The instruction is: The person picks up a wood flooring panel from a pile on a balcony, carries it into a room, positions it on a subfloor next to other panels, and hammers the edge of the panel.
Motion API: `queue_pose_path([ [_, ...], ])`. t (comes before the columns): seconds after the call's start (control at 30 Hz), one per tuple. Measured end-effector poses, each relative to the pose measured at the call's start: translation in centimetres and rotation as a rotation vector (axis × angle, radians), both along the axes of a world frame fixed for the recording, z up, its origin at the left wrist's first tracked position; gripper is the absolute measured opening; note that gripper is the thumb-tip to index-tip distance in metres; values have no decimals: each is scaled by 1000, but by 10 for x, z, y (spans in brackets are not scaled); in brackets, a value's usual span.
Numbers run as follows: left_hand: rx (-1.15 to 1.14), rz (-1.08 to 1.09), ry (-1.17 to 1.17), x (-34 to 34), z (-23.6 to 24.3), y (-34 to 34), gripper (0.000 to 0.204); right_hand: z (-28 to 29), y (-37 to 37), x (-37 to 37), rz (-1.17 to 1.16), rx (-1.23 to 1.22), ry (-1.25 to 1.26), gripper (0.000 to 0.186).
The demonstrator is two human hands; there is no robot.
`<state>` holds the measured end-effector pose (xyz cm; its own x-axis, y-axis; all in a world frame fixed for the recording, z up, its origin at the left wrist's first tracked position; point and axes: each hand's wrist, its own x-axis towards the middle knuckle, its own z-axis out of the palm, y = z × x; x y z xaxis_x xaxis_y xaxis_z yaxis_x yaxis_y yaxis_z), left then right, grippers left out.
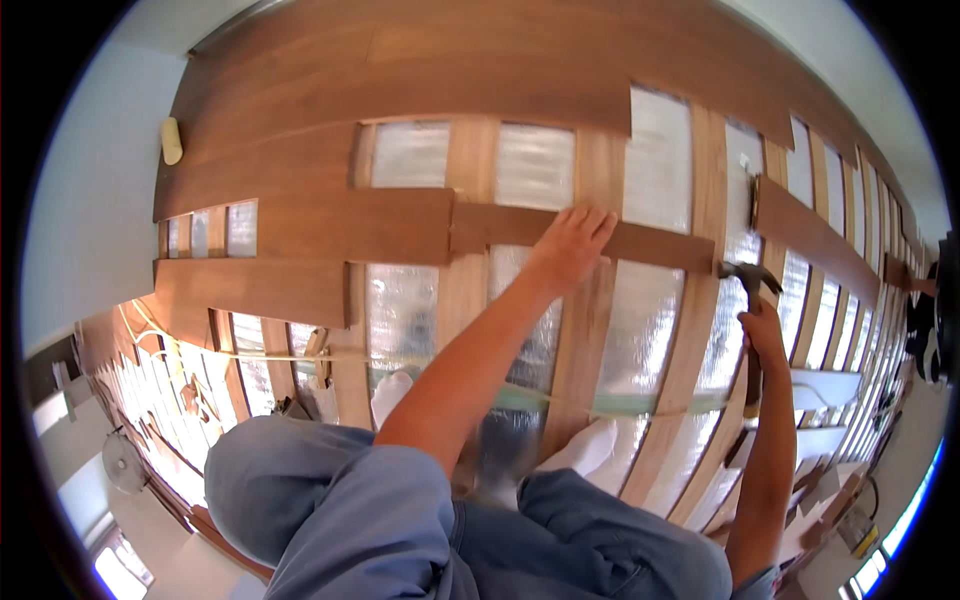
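My left hand (577, 246) lies with fingers stretched over a narrow brown floorboard (655, 243) that spans the wooden joists. The left end of this board meets a wider brown floorboard (360, 222). Wrapped round the handle of a claw hammer (745, 272), my right hand (764, 332) is at the board's right end. The hammer's head is close beside that end; whether it touches I cannot tell.
Brown flooring (450, 75) covers the far side. Pale joists (571, 350) run with silvery foil sheets (645, 300) between them. Another loose floorboard (815, 238) rests at right. A yellow hose (270, 356) crosses near my feet. A fan (122, 462) stands at lower left.
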<state>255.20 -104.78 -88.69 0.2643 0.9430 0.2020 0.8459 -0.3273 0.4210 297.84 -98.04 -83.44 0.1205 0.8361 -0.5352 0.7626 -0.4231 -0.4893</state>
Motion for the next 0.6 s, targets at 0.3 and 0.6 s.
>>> queue_pose_path([
  [0.3, 38, 31, -47, -2, 3, -3, 68, -2, 1, -14, -108, -150, 135, 13],
  [0.6, -51, -6, -22, -5, 0, 1, 69, 1, -6, -26, -82, -145, 235, 11],
])
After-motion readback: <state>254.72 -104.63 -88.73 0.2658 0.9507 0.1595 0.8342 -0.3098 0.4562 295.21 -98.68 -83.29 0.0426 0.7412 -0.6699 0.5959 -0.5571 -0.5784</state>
